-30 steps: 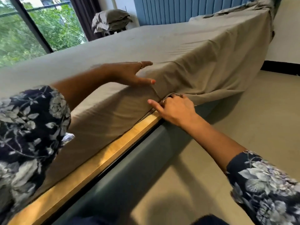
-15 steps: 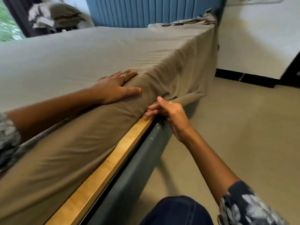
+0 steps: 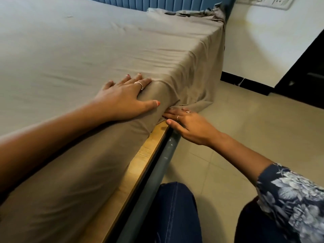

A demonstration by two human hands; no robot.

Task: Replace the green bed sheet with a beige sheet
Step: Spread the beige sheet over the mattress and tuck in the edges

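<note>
Nearest, a knee in dark blue denim (image 3: 175, 213) sits just beside the grey-blue bed rail (image 3: 154, 174), with a floral sleeve (image 3: 294, 199) covering the right forearm. Along the rail runs a wooden ledge (image 3: 140, 160), and above it the beige sheet (image 3: 87, 50) wraps the side of the mattress, smooth and drawn under on the near stretch.

The right hand (image 3: 191, 125) reaches low to where the wooden ledge ends, fingers stretched out and pushed against the fold of sheet at the mattress's lower edge; the thumb lies straight along the ledge. Its grip is released, with nothing curled round the cloth; the fingertips are partly hidden under the fold. Two rings show on this hand.

Just above and left of it, the left hand (image 3: 122, 100) lies flat on the mattress's top edge, palm down, fingers spread across the top surface and thumb hanging over the side. Its grip is likewise released, pressing rather than grasping. A ring shows on one finger.

Beyond both hands the sheet hangs loose down the side, its hem touching the tiled floor (image 3: 245, 130). Farther on, the far corner is bunched and rumpled against the blue ribbed headboard (image 3: 175, 3). Right of that stands a white wall (image 3: 263, 41) with a dark skirting.
</note>
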